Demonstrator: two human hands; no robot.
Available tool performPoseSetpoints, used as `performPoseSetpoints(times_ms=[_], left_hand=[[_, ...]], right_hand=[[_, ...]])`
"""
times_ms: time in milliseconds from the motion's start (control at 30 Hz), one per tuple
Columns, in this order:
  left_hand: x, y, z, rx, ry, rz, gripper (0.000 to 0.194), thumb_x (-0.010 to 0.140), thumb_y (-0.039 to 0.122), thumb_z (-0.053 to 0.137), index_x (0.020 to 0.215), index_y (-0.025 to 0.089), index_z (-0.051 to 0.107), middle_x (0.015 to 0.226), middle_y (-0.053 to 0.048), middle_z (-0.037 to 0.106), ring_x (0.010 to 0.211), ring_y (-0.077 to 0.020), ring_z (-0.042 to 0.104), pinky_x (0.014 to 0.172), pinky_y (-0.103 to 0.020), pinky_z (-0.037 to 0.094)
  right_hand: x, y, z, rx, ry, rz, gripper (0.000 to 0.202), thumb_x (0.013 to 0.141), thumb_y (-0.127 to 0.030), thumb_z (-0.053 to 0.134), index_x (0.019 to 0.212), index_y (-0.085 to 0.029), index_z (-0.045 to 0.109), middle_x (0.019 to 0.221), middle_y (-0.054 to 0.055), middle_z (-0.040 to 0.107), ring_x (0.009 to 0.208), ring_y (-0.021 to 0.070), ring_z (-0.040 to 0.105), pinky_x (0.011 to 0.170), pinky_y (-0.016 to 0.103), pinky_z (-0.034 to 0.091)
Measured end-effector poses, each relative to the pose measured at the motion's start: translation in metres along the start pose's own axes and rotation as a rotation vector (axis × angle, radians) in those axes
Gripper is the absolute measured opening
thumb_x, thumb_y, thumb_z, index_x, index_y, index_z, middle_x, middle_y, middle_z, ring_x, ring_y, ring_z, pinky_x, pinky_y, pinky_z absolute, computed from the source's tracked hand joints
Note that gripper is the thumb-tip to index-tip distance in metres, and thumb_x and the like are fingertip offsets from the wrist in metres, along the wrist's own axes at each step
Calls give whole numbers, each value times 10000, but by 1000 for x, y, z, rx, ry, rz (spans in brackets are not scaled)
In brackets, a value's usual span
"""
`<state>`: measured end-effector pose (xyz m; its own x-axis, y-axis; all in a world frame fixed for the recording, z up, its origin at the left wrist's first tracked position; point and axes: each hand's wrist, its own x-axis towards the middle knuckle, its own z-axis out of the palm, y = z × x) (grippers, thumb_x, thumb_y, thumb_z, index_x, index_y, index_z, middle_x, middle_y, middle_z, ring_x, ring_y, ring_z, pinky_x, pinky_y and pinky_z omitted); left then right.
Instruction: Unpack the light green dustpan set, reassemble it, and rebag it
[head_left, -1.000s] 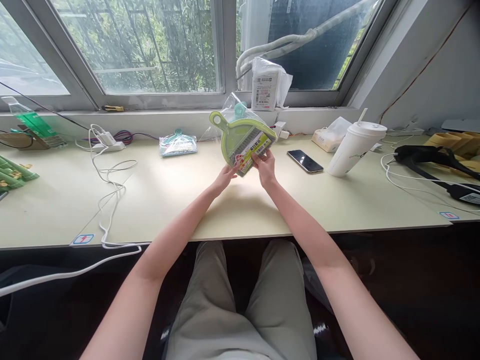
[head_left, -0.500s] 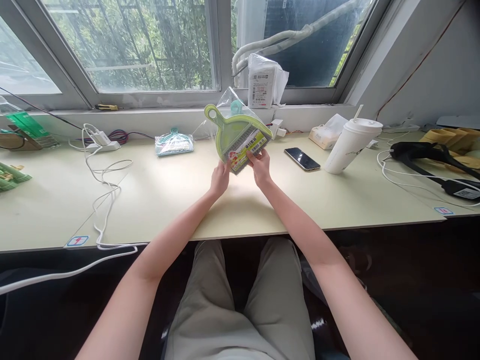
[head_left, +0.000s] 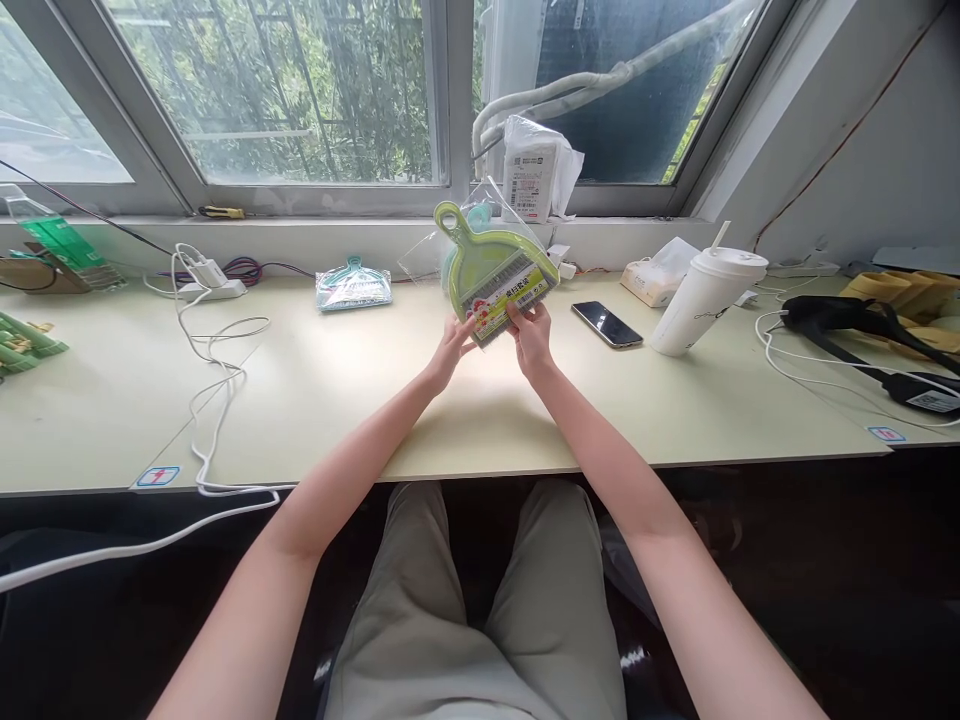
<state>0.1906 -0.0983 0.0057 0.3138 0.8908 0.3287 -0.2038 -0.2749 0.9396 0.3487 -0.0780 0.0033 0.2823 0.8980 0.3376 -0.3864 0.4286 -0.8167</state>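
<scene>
A green dustpan and brush set in a clear plastic wrapper is held up above the table, its handle loop tilted to the upper left. A printed label runs across its lower part. My left hand grips the lower left edge of the package. On its lower right edge, my right hand is closed, thumb on the front. Something teal shows partly behind the green pan. Another wrapped teal set lies on the table to the left.
On the right of the table are a phone, a tissue pack, a white cup and a black strap. White cables cross the left side. A wrapped box stands by the window.
The held package has moved slightly right in view, along with both hands. The fingers of my left hand have shifted on its lower edge. The view itself has also shifted a little.
</scene>
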Motion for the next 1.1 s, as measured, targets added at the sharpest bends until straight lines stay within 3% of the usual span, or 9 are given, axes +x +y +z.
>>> performPoseSetpoints(times_ms=[100, 200, 333, 467, 700, 833, 967, 1100], left_hand=[[1, 9, 0, -159, 80, 39, 487, 872, 543, 593, 1255, 245, 554, 1371, -89, 601, 1356, -294, 489, 1081, -466, 426], [2, 8, 0, -233, 103, -14, 461, 792, 436, 702, 1172, 190, 616, 1263, -104, 671, 1296, -305, 548, 1092, -455, 428], [3, -3, 2, -285, 99, -113, 475, 735, 348, 761, 1167, 197, 633, 1269, -92, 678, 1271, -293, 570, 1071, -452, 456], [3, -7, 3, -269, 76, -186, 499, 740, 371, 765, 1189, 210, 619, 1310, -89, 656, 1268, -297, 569, 1026, -452, 484], [6, 4, -5, -268, 204, 5, 518, 761, 388, 720, 1234, 221, 591, 1330, -70, 647, 1301, -273, 548, 1049, -400, 461], [6, -2, -12, -218, 88, -127, 494, 716, 418, 767, 1134, 188, 641, 1226, -104, 700, 1212, -303, 617, 1019, -431, 464], [3, -8, -6, -190, -72, -228, 513, 742, 468, 756, 1165, 202, 639, 1250, -120, 688, 1161, -313, 652, 995, -448, 460], [5, -7, -3, -210, 64, -143, 473, 780, 478, 702, 1163, 208, 634, 1292, -96, 670, 1276, -289, 572, 1020, -415, 458]], right_hand=[[-5, 1, 4, -23, -47, 21, 513, 656, -466, 848, 994, -246, 533, 1050, 47, 702, 1054, 229, 678, 910, 436, 600], [-11, 4, 11, -57, -56, 21, 524, 662, -483, 839, 1022, -244, 542, 1047, 50, 702, 1045, 225, 678, 915, 435, 597], [-15, 9, 15, -99, 20, -20, 513, 721, -465, 791, 1117, -244, 552, 1077, 60, 691, 1042, 206, 670, 924, 419, 591], [-14, 7, 14, -84, 38, 1, 505, 727, -423, 789, 1137, -246, 554, 1079, 59, 692, 1062, 212, 666, 939, 432, 590], [-20, 7, 20, -76, -6, -17, 540, 701, -454, 808, 1119, -259, 527, 1070, 54, 688, 1068, 214, 659, 911, 427, 599], [-21, 9, 21, -104, 6, -54, 559, 706, -468, 792, 1143, -266, 508, 1081, 54, 680, 1060, 208, 662, 902, 419, 596], [-17, 9, 17, -95, 50, -62, 557, 705, -438, 785, 1153, -256, 509, 1068, 60, 683, 1039, 206, 675, 904, 412, 598], [-15, 8, 15, -85, 23, -21, 540, 727, -431, 777, 1163, -255, 513, 1086, 66, 685, 1076, 212, 667, 922, 424, 597]])
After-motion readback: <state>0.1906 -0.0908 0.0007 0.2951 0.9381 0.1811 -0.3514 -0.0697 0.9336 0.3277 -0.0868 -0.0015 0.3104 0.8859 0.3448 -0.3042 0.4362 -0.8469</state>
